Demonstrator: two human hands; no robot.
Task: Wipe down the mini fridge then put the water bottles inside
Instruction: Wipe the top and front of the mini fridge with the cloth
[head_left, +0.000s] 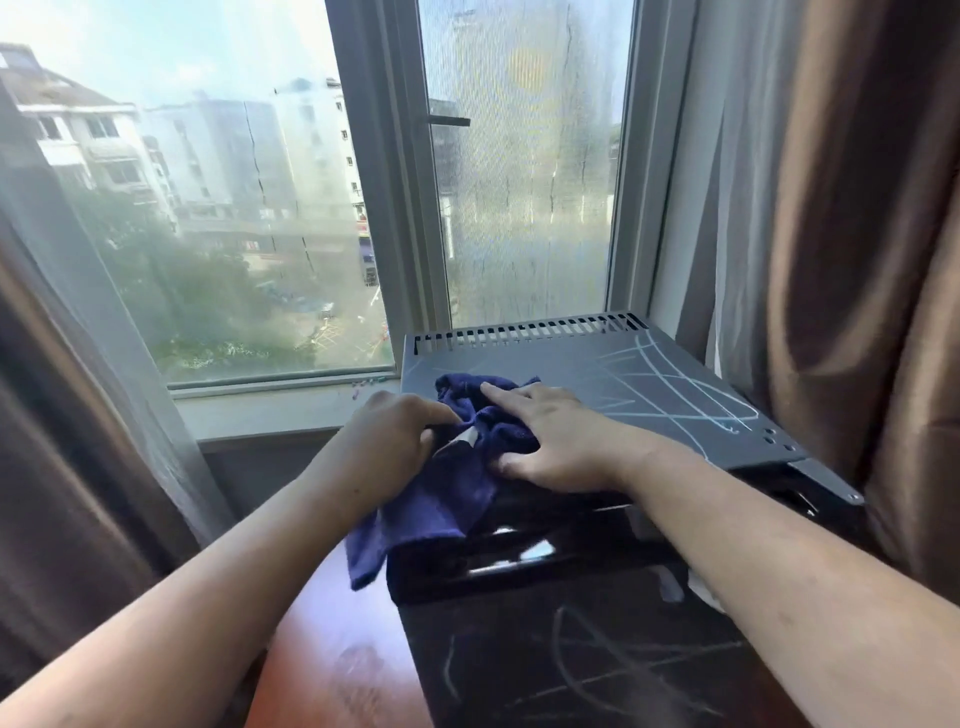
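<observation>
The mini fridge (649, 395) stands by the window, its grey top marked with pale chalk-like scribbles. Its black glossy door (571, 665) below also carries scribbles. A dark blue cloth (457, 493) lies bunched on the front left corner of the top and hangs over the edge. My left hand (395, 447) pinches the cloth at its left side. My right hand (550, 441) presses flat on the cloth, fingers spread toward the window. No water bottles are in view.
A window (249, 208) with a pale sill (270, 410) is right behind the fridge. Brown curtains hang at the right (857, 260) and left (52, 415), close to the fridge. A reddish wooden surface (337, 665) lies left of the door.
</observation>
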